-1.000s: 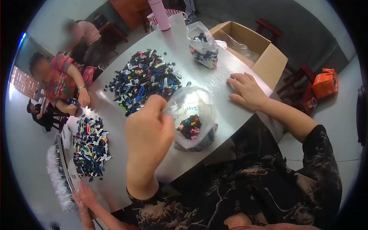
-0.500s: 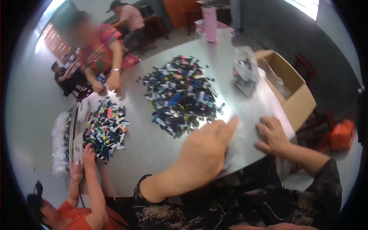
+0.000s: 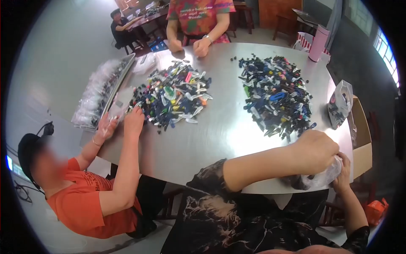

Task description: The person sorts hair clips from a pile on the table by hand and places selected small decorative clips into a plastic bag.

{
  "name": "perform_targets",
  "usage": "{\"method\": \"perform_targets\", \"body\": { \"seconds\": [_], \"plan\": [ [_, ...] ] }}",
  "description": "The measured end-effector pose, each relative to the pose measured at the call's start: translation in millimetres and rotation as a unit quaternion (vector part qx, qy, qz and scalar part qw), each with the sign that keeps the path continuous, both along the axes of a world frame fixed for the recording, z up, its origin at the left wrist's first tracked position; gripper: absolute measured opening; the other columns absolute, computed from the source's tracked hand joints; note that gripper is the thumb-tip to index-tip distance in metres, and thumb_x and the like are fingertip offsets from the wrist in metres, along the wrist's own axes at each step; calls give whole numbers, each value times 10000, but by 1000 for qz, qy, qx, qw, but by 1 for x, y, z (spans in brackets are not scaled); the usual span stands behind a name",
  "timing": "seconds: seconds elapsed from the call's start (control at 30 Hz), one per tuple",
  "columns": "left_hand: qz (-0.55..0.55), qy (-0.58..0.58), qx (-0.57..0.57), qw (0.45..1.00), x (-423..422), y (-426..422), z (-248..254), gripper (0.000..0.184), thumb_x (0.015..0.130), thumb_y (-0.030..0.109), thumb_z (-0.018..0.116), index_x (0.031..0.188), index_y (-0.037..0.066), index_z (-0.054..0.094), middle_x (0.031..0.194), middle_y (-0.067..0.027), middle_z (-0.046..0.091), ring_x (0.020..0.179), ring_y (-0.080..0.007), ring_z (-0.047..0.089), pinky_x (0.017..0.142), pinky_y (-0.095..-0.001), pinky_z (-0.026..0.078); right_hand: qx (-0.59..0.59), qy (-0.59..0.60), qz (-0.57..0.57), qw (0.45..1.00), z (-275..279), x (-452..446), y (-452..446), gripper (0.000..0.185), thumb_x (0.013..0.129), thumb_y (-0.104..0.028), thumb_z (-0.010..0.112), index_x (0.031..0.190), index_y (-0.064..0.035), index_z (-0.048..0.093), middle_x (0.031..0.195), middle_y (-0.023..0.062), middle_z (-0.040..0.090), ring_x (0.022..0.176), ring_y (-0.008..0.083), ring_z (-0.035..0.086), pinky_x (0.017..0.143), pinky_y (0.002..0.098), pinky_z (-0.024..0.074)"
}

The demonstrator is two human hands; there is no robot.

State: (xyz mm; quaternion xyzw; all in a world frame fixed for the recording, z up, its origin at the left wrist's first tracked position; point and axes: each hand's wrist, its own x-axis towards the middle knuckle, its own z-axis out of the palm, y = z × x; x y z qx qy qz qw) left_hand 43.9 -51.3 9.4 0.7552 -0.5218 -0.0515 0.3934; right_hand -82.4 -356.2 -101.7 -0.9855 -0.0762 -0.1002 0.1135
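My left hand (image 3: 316, 151) reaches across the near right edge of the table with curled fingers. It is closed above a clear plastic bag (image 3: 325, 177), and its fingertips are hidden. On the bag's far right side, my right hand (image 3: 342, 171) grips the thin film between thumb and fingers. Dark contents show at the bag's left part, but I cannot make them out. Just beyond my left hand lies a heap of small mixed pieces (image 3: 277, 95), mostly black, with white, blue and other colours.
A filled clear bag (image 3: 339, 106) stands at the right edge, beside a cardboard box (image 3: 363, 148). A pink bottle (image 3: 319, 43) stands farther back. Left, a co-worker in orange (image 3: 84, 199) handles pieces at a second heap (image 3: 173, 95). Another person (image 3: 198, 21) sits opposite. A tray of bags (image 3: 99, 95) is at far left.
My view has swung left, so the table's contents sit farther right. My right hand, earlier spread above the tabletop, now grips the plastic bag. My left hand has come close beside it.
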Motion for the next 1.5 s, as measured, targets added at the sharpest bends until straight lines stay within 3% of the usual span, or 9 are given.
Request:
{"method": "perform_targets", "body": {
  "seconds": [0.2, 0.67, 0.87, 0.93, 1.0, 1.13, 1.17, 1.3, 1.5],
  "plan": [
    [51, -31, -89, 994, -13, 3, 9, 181, 822, 108, 614, 967, 3, 639, 979, -212, 649, 907, -393, 660, 799, -462, 523, 0, -16, -10, 1000, 2, 2, 5, 454, 822, -224, 567, 1219, -5, 571, 1341, 234, 496, 1241, 425, 464, 1068, 483, 378],
    [16, -9, 84, 996, 0, -4, 4, 310, 822, 236, 549, 868, -43, 676, 888, -270, 679, 905, -449, 652, 812, -508, 513, 4, -29, 11, 1000, 5, -4, 0, 438, 817, -213, 593, 1216, -37, 548, 1326, 193, 510, 1227, 418, 462, 1077, 481, 368],
    [24, 113, 40, 992, 17, -24, -24, 293, 835, 197, 548, 905, -36, 710, 924, -267, 688, 892, -431, 666, 802, -489, 520, 8, -42, 17, 999, 3, -4, -5, 425, 812, -212, 589, 1196, -32, 563, 1311, 197, 524, 1221, 420, 467, 1075, 484, 369],
    [-33, 252, -11, 967, 19, -18, -17, 276, 848, 167, 539, 938, -22, 719, 902, -244, 699, 875, -422, 666, 810, -466, 523, 11, -46, 17, 999, 2, -5, -6, 431, 816, -228, 595, 1197, -28, 566, 1315, 205, 524, 1214, 423, 474, 1068, 485, 372],
    [-63, 268, 47, 960, 23, -10, -14, 307, 859, 160, 537, 1065, 0, 700, 935, -223, 702, 894, -398, 660, 829, -438, 513, 11, -51, 14, 999, 2, -3, -6, 438, 820, -244, 600, 1197, -23, 569, 1320, 213, 525, 1208, 427, 482, 1061, 486, 375],
    [140, -157, -23, 977, -1, 3, -2, 388, 848, 212, 646, 1209, 71, 619, 1030, -144, 602, 1005, -335, 590, 869, -449, 470, 18, -47, 1, 999, 11, -8, -3, 439, 806, -252, 626, 1177, -23, 581, 1297, 202, 538, 1193, 421, 492, 1048, 477, 383],
    [128, -185, -43, 973, -3, 7, 8, 333, 820, 234, 700, 1106, 69, 658, 1020, -129, 564, 1021, -331, 562, 867, -462, 465, 20, -45, 5, 999, 11, -8, -2, 443, 803, -255, 629, 1177, -23, 581, 1297, 200, 540, 1193, 419, 492, 1049, 476, 382],
    [33, -104, 106, 988, -6, 21, 31, 239, 786, 218, 736, 953, 58, 681, 975, -130, 600, 989, -334, 608, 834, -439, 490, 28, -39, 7, 999, 16, -7, 1, 451, 789, -245, 637, 1181, -28, 585, 1294, 200, 549, 1195, 414, 497, 1055, 473, 379],
    [10, -86, 102, 991, 7, 10, -2, 171, 775, 140, 677, 920, 53, 658, 952, -141, 622, 953, -340, 629, 788, -444, 506, 32, -45, 3, 998, 8, -5, -5, 456, 769, -228, 651, 1165, -9, 600, 1288, 223, 553, 1192, 419, 494, 1043, 495, 398]
  ]
}}
